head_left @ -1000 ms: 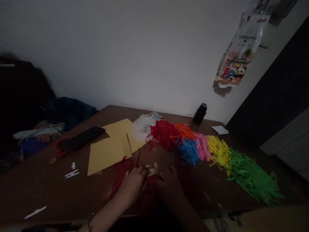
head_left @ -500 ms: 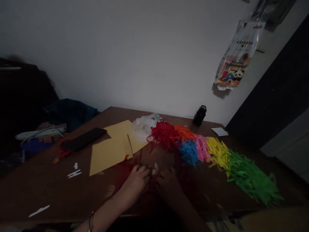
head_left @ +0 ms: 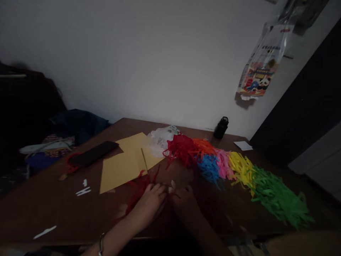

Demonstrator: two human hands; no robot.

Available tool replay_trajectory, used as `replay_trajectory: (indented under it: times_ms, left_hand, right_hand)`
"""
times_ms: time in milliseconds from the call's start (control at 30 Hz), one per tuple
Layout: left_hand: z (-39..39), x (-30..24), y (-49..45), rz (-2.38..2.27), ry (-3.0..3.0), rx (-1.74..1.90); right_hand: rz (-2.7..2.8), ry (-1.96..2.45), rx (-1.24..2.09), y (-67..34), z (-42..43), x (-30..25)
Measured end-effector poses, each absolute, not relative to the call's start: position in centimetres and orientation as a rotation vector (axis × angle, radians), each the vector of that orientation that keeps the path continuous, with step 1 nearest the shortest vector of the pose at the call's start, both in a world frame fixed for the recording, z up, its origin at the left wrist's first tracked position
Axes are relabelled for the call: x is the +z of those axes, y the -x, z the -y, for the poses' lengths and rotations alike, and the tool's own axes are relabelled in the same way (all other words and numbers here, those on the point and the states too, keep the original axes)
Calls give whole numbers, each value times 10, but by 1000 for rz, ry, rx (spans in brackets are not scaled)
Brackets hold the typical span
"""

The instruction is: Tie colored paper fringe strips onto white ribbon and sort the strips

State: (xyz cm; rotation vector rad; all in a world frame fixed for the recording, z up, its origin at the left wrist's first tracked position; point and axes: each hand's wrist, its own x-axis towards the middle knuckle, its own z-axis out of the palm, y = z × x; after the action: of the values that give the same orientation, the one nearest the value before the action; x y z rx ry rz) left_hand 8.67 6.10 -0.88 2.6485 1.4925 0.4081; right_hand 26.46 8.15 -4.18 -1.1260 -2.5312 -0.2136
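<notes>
My left hand, fingers curled, is closed on red paper fringe whose strips spread over the table to its left. Close beside it, my right hand is closed too, in deep shadow, with a bit of red at its fingertips. Small pale scraps show at the gap between the hands. Dim light hides exactly how the fingers grip. Beyond them lies a fringed bundle in sections: red, orange, blue, pink, yellow and green.
Yellow paper sheets lie left of centre, beside a clear plastic bag. A long black object and white strips are farther left. A black bottle-like object and white paper stand near the wall.
Both hands stay close together in nearly the same place, with slight finger movement. The red between them shows less now. The whole view has shifted very slightly.
</notes>
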Motion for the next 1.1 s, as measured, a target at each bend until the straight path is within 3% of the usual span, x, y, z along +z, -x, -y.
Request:
replay_trajectory:
  times_ms: [733,1100]
  left_hand:
    - [-71,3,-88,-1757,-2508,183]
    - [-80,-9,-104,-1475,-2710,142]
  right_hand:
    - [2440,1638,-51,-274,-77,-19]
    - [2535,1229,-135,-270,-77,-32]
